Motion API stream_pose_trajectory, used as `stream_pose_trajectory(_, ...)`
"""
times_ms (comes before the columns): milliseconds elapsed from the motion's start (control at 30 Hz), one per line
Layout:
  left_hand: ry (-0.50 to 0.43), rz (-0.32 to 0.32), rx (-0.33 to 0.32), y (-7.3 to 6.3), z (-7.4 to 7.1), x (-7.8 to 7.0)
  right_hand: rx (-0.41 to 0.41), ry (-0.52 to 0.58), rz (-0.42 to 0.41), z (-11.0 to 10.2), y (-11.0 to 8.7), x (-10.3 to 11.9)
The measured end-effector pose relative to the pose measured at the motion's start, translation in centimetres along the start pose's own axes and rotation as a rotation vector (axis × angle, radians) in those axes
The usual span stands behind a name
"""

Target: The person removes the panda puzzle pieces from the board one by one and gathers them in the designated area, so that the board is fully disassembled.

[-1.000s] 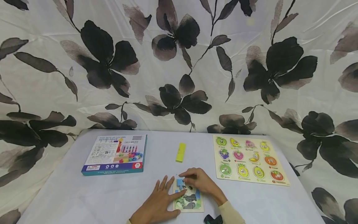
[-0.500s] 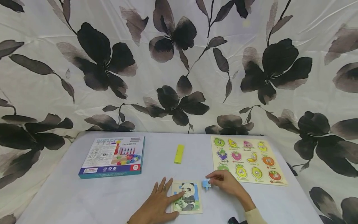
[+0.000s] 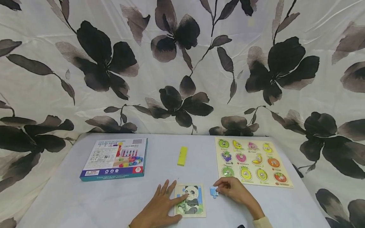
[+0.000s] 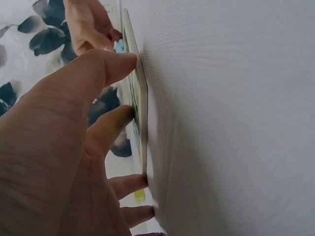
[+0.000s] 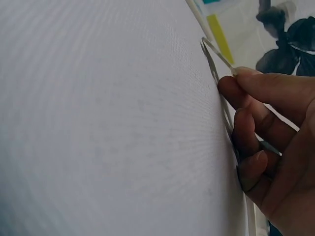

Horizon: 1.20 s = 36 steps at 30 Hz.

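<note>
A square panda jigsaw puzzle [image 3: 196, 210] lies in its pale frame near the front of the table. My left hand [image 3: 159, 205] rests on it with fingers spread, the index finger across the picture and the thumb at the lower left corner. In the left wrist view, the puzzle board [image 4: 142, 98] shows edge-on, thumb and index fingertips on its face. To the right of the board, my right hand [image 3: 235, 191] pinches a light blue puzzle piece [image 3: 214, 192] between thumb and index finger. The right wrist view shows that piece [image 5: 219, 53] tilted, one end close to the cloth.
A yellow block [image 3: 182, 156] lies behind the puzzle. At the back left is a flat beaded-boxes carton [image 3: 114, 159]; at the back right, a fruit puzzle board [image 3: 251, 167] sits just beyond my right hand. A floral cloth [image 3: 182, 63] hangs behind the table.
My right hand has lifted the blue piece off the panda puzzle's upper left and carried it right, to beside the board. My left hand has stayed on the board.
</note>
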<state>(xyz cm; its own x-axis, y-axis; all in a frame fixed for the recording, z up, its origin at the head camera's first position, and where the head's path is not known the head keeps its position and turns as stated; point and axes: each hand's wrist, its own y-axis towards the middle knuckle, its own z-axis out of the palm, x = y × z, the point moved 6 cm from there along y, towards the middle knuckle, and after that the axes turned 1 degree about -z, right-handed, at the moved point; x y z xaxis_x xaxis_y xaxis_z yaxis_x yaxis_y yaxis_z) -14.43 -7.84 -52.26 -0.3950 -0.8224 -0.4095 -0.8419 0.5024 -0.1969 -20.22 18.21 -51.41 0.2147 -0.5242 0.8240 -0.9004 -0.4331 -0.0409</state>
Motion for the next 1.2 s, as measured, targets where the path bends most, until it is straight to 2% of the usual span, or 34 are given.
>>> stream_pose_trajectory(333, 0.001, -0.009, -0.017, -0.1, 0.0, 0.0, 0.021, -0.018, 0.016, 0.2, 0.0, 0.0)
stream_pose_trajectory(533, 0.007, 0.002, -0.032, -0.2, -0.1, -0.1, 0.021, -0.06, -0.002, 0.3, -0.1, 0.2)
stream_pose_trajectory(767, 0.008, 0.012, -0.044, -0.3, -0.2, -0.2, -0.016, -0.062, -0.003, 0.3, -0.1, 0.6)
stream_pose_trajectory(967, 0.009, 0.007, -0.04, -0.4, -0.2, -0.1, -0.07, -0.029, -0.084, 1.5, 1.2, 2.4)
stream_pose_trajectory(1200, 0.018, 0.032, -0.052, -0.4, -0.2, -0.2, -0.04, -0.039, -0.197, 4.6, 3.5, 4.8)
